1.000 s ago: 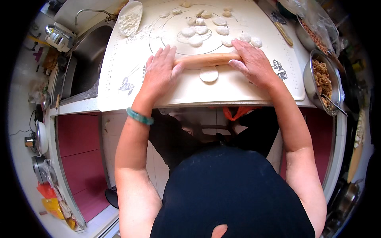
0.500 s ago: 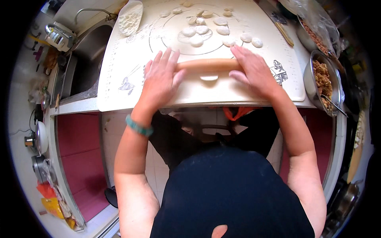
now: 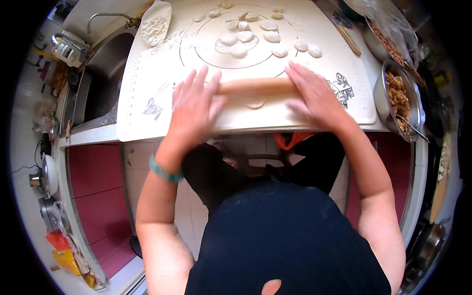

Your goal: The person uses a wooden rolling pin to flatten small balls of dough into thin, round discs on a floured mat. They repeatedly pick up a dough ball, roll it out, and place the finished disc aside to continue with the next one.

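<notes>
- At nine o'clock from your rolling pin (image 3: 258,86), the metal sink (image 3: 102,69) sits just beside the pale mat (image 3: 135,91).
- At ten, a white scoop (image 3: 156,25) filled with flour lies on the mat's far corner.
- At half past seven, a green bangle (image 3: 165,169) rings your left wrist.
- At nine, your left hand (image 3: 192,108) meets the pin's left end, its blurred fingers stretched and slightly apart, thumb toward the wood.
- In the middle, the pin lies crosswise on the mat, blurred; a dough disc (image 3: 254,102) shows just below it, at six o'clock.
- From eleven to two, small floury dough rounds (image 3: 238,50) are scattered, some touching.
- At three, your right hand (image 3: 315,96) meets the pin's other end, fingers stretched and close together, thumb apart.
- At two, a wooden handle (image 3: 350,42) rests near the mat's edge.
- At three, farther out, a metal bowl (image 3: 381,102) holds brown filling (image 3: 396,93) and a spoon (image 3: 417,131).
</notes>
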Demonstrator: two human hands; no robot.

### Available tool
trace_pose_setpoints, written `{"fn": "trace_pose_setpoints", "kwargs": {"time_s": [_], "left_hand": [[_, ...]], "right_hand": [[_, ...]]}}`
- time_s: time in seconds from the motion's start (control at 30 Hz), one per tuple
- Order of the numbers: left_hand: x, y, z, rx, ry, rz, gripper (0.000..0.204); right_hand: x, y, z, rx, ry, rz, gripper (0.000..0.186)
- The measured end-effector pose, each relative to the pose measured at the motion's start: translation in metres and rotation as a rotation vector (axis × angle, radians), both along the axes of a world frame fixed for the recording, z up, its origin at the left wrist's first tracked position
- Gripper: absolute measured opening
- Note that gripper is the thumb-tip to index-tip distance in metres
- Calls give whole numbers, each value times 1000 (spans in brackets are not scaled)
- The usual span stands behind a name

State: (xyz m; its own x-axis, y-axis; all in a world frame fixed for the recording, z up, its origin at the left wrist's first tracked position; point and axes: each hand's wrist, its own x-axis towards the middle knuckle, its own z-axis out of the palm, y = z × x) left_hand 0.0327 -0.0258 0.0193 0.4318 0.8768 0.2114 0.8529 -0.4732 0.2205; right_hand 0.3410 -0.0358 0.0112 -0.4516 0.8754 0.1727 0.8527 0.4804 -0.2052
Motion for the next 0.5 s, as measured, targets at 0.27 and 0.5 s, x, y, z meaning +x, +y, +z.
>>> {"fn": "trace_pose_setpoints", "kwargs": {"time_s": [0.27,0.5], "left_hand": [[-4,5,-11,-62,-34,38,56],[0,-48,-2,-27,111,-24,59]], "right_hand": [[-13,12,9,115,-51,-40,70],[2,-38,-1,29,-66,6,82]]}}
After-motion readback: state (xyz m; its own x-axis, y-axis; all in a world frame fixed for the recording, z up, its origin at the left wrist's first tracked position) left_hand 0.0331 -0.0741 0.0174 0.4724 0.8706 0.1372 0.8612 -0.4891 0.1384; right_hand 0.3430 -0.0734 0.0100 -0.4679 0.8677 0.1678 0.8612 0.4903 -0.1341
